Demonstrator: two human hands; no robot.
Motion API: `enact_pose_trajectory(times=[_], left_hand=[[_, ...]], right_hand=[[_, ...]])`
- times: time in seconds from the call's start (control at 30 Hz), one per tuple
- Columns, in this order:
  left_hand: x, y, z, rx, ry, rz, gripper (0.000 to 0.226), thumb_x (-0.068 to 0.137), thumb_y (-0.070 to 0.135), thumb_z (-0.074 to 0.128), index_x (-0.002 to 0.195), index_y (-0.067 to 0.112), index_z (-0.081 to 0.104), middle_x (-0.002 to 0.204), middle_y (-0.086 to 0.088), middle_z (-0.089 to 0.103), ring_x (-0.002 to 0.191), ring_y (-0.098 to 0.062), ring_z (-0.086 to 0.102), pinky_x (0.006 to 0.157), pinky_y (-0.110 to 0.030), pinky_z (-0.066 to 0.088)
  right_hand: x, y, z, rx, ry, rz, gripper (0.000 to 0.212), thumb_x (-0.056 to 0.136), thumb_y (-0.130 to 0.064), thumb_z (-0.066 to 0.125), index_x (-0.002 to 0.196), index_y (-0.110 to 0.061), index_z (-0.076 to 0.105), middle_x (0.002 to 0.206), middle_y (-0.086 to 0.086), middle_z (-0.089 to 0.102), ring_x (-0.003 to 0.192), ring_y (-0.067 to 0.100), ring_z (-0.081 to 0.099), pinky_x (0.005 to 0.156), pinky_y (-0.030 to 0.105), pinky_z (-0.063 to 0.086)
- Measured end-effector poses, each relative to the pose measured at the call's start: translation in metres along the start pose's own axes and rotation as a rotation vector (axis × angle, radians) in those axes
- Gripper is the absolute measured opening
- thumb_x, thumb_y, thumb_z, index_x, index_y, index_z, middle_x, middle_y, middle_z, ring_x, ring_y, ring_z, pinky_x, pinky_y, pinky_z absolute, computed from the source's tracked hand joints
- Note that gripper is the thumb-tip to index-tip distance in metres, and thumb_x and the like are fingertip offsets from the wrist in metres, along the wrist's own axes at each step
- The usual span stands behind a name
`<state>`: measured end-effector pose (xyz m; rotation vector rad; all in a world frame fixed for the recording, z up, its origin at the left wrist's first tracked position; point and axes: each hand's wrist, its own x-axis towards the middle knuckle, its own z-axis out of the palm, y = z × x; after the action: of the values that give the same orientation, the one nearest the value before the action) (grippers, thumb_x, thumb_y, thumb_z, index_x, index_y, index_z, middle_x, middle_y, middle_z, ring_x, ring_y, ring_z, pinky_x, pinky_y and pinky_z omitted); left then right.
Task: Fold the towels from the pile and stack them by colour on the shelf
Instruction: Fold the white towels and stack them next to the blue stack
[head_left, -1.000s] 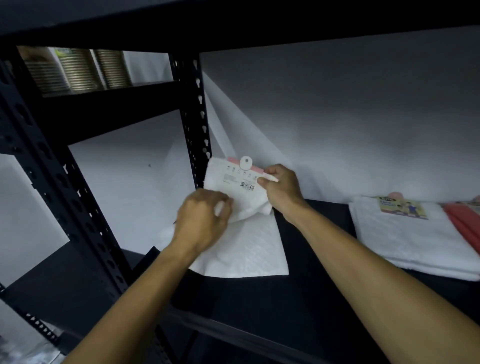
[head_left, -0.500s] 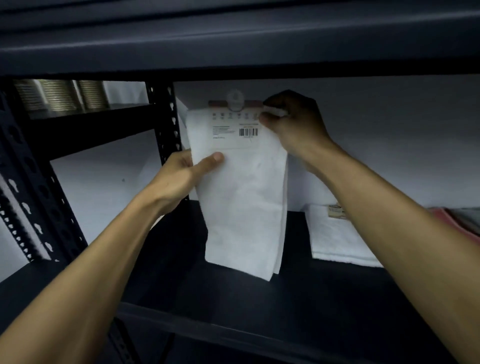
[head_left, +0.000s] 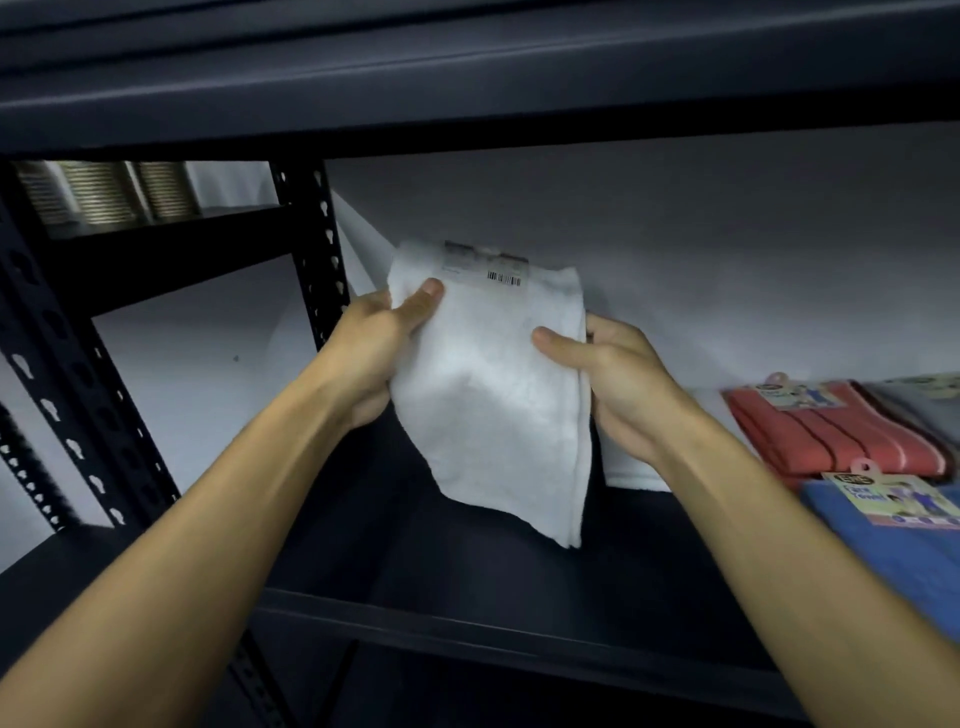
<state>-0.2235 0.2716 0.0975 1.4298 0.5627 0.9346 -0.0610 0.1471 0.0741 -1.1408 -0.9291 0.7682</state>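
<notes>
A: What grips what?

B: Both hands pinch one folded white towel (head_left: 493, 395), held in the air above the dark shelf (head_left: 467, 561). The left hand (head_left: 371, 358) clamps its edge at nine o'clock, the right hand (head_left: 618, 384) at three, thumbs in front.

A: Which way does it run?

B: Its long axis runs twelve to six, the barcode label (head_left: 485, 265) at twelve. A white towel already on the shelf (head_left: 631, 470) shows just behind the right hand, the nearer hand.

A: What else is there?

B: At three o'clock, one blue towel (head_left: 904, 561) and one red towel (head_left: 831, 431).
</notes>
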Motion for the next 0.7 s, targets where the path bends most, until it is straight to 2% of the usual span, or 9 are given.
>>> enact_pose_trajectory(times=[0.1, 0.2, 0.27, 0.33, 0.4, 0.47, 0.5, 0.57, 0.7], left_hand=[[0.022, 0.002, -0.003, 0.002, 0.066, -0.164, 0.023, 0.096, 0.021, 0.064, 0.109, 0.003, 0.067, 0.100, -0.011, 0.076, 0.089, -0.025, 0.074, 0.071, -0.038, 0.060], [0.052, -0.014, -0.006, 0.073, 0.116, -0.301, 0.025, 0.095, 0.016, 0.065, 0.115, 0.001, 0.064, 0.104, -0.014, 0.073, 0.090, -0.027, 0.073, 0.069, -0.038, 0.060], [0.064, -0.038, -0.005, 0.146, 0.100, -0.377, 0.025, 0.095, 0.014, 0.064, 0.117, 0.000, 0.062, 0.107, -0.014, 0.071, 0.094, -0.026, 0.070, 0.073, -0.036, 0.059], [0.067, -0.070, -0.008, 0.198, 0.055, -0.460, 0.025, 0.094, 0.011, 0.064, 0.116, -0.002, 0.063, 0.108, -0.016, 0.070, 0.094, -0.026, 0.068, 0.075, -0.034, 0.057], [0.067, -0.102, -0.016, 0.237, 0.021, -0.534, 0.024, 0.091, 0.004, 0.064, 0.114, -0.003, 0.065, 0.109, -0.017, 0.070, 0.094, -0.028, 0.068, 0.076, -0.036, 0.059], [0.066, -0.126, -0.023, 0.293, 0.022, -0.574, 0.021, 0.088, -0.002, 0.062, 0.109, -0.003, 0.067, 0.099, -0.013, 0.069, 0.083, -0.024, 0.067, 0.069, -0.035, 0.059], [0.065, -0.133, -0.025, 0.334, 0.034, -0.579, 0.019, 0.087, -0.004, 0.061, 0.105, -0.002, 0.067, 0.092, -0.012, 0.066, 0.076, -0.022, 0.064, 0.065, -0.032, 0.057], [0.064, -0.142, -0.025, 0.396, 0.053, -0.577, 0.017, 0.086, -0.004, 0.062, 0.101, 0.000, 0.068, 0.089, -0.010, 0.064, 0.072, -0.020, 0.061, 0.061, -0.030, 0.056], [0.067, -0.145, -0.020, 0.379, 0.087, -0.492, 0.018, 0.086, -0.004, 0.064, 0.100, 0.005, 0.070, 0.098, -0.011, 0.070, 0.077, -0.021, 0.065, 0.059, -0.029, 0.057]], right_hand=[[0.015, -0.006, 0.002, 0.029, 0.068, 0.118, 0.018, 0.091, -0.010, 0.065, 0.108, -0.005, 0.068, 0.099, 0.008, 0.075, 0.089, 0.022, 0.073, 0.079, 0.034, 0.059], [0.039, 0.016, -0.001, -0.039, 0.175, 0.220, 0.013, 0.089, -0.010, 0.067, 0.100, -0.003, 0.068, 0.096, 0.012, 0.074, 0.082, 0.025, 0.072, 0.075, 0.035, 0.059], [0.048, 0.047, -0.006, -0.141, 0.202, 0.284, 0.014, 0.085, -0.010, 0.068, 0.096, -0.002, 0.069, 0.101, 0.017, 0.072, 0.087, 0.029, 0.070, 0.083, 0.040, 0.058], [0.048, 0.081, -0.015, -0.260, 0.160, 0.375, 0.024, 0.076, -0.012, 0.070, 0.099, -0.004, 0.069, 0.106, 0.018, 0.071, 0.097, 0.033, 0.068, 0.091, 0.047, 0.053], [0.039, 0.107, -0.023, -0.343, 0.125, 0.440, 0.021, 0.077, -0.008, 0.066, 0.098, -0.011, 0.066, 0.104, 0.015, 0.070, 0.097, 0.030, 0.067, 0.090, 0.045, 0.053], [0.036, 0.125, -0.031, -0.382, 0.148, 0.452, 0.018, 0.082, -0.002, 0.062, 0.090, -0.018, 0.060, 0.099, 0.006, 0.068, 0.094, 0.023, 0.065, 0.090, 0.040, 0.054], [0.038, 0.132, -0.034, -0.394, 0.164, 0.446, 0.020, 0.083, -0.002, 0.062, 0.093, -0.018, 0.058, 0.099, 0.002, 0.066, 0.093, 0.019, 0.065, 0.088, 0.037, 0.055], [0.041, 0.139, -0.035, -0.434, 0.191, 0.415, 0.029, 0.083, -0.004, 0.061, 0.107, -0.018, 0.055, 0.102, -0.002, 0.064, 0.092, 0.015, 0.064, 0.081, 0.031, 0.055], [0.050, 0.141, -0.032, -0.592, 0.239, 0.328, 0.028, 0.086, -0.004, 0.053, 0.112, -0.014, 0.055, 0.102, -0.003, 0.062, 0.083, 0.011, 0.060, 0.054, 0.018, 0.044]])
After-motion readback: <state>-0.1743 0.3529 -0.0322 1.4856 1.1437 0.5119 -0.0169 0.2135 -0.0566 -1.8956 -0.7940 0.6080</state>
